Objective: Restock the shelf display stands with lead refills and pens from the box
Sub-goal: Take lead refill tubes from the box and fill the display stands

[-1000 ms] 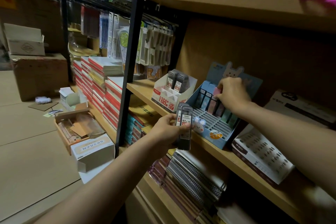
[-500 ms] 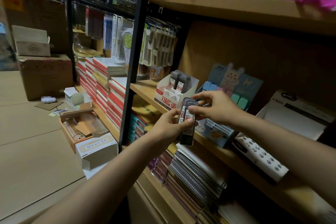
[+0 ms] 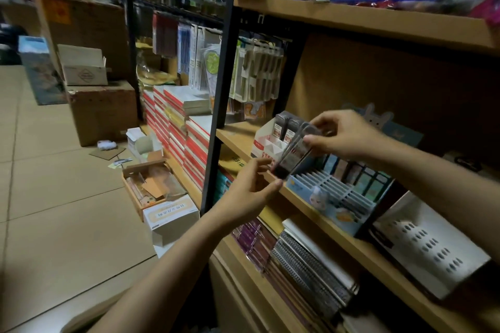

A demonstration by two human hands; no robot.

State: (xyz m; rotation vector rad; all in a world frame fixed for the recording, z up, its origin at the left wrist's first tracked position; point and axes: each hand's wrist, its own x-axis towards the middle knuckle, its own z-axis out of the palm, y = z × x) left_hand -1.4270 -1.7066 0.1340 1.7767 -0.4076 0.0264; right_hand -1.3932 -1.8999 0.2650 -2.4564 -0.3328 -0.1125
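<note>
Both hands hold a small bundle of dark lead refill cases (image 3: 292, 154), tilted, in front of the middle shelf. My right hand (image 3: 341, 136) pinches the cases' upper end and my left hand (image 3: 253, 189) grips their lower end. Just behind stands a white-and-red display stand (image 3: 266, 143) with two refill cases upright in its back slots. Right of it a blue slotted rabbit display stand (image 3: 335, 196) holds several pastel packs along its back row; its front slots are bare.
A white perforated pen stand (image 3: 430, 244) lies at the right on the wooden shelf (image 3: 303, 207). Notebooks are stacked on the shelf below. On the floor stand an open cardboard supply box (image 3: 151, 184), a white carton (image 3: 170, 217) and larger brown cartons (image 3: 102, 111).
My right hand left the blue stand and came to the refill cases in my left hand. Both hands then rose slightly and tilted the bundle toward the white-and-red stand.
</note>
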